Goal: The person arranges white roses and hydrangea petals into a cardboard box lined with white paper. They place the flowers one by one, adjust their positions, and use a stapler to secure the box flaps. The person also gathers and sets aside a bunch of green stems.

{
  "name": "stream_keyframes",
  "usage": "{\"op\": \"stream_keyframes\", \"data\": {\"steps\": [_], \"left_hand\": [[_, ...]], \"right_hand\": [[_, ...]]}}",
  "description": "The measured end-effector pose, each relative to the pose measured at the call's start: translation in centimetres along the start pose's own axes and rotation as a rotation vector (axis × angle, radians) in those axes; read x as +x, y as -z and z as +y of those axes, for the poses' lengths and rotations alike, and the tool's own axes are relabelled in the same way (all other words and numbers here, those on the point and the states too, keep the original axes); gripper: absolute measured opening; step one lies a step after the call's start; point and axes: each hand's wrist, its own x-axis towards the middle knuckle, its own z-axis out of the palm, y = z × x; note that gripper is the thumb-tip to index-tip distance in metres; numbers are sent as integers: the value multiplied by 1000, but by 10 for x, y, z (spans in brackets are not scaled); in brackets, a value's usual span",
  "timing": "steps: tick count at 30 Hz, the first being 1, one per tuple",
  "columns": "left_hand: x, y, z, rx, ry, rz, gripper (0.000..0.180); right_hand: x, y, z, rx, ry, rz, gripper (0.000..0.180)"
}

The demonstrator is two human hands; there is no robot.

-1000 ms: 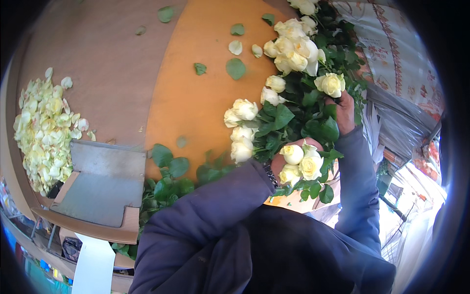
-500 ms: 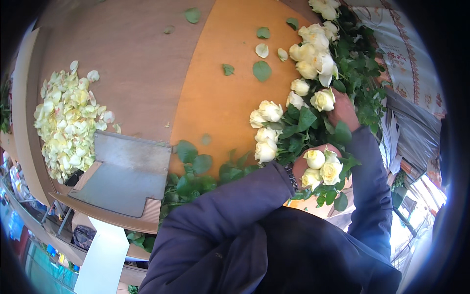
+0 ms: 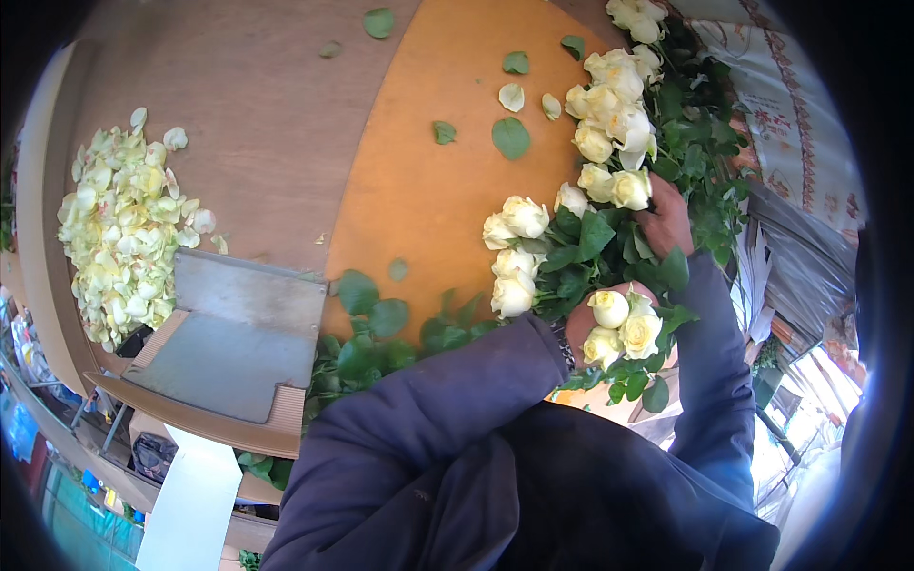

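My left hand (image 3: 579, 328) is closed around the stems of a bunch of creamy white roses, its fingers mostly hidden by three blooms (image 3: 624, 328) and leaves. Other blooms of the bunch (image 3: 514, 276) stick out to the left over the board. Just beyond, my right hand (image 3: 668, 219) is closed just below the head of a white rose (image 3: 630, 189), with the fingers partly hidden behind the bloom. Against that rose rests another bloom (image 3: 596, 182). A row of white roses (image 3: 614, 100) with long leafy stems lies farther up on the right.
A heap of pale petals (image 3: 129, 233) lies at the left by a raised cardboard edge (image 3: 43, 219). Nearer me is a grey metal plate (image 3: 224, 357) on cardboard. Loose leaves (image 3: 511, 138) and petals dot the orange board (image 3: 428, 190). Patterned wrapping (image 3: 790, 114) borders the right side.
The rose at my right hand has barely shifted, and the bloom beside it has moved down and right against it. My left hand keeps its hold, and the view has turned slightly.
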Motion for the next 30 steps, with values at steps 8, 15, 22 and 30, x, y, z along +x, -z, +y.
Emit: {"op": "stream_keyframes", "data": {"steps": [8,15,22,30], "left_hand": [[-2,0,1,262,-59,4,39],[-2,-19,15,28,-3,-32,56],[-1,-50,28,55,87,17,33],[10,-55,22,-664,143,-101,44]], "right_hand": [[10,-5,-3,-161,-203,-96,55],[-5,32,-14,71,-26,99,37],[-50,80,-45,97,-59,253,30],[-68,97,-67,140,-22,221,24]]}}
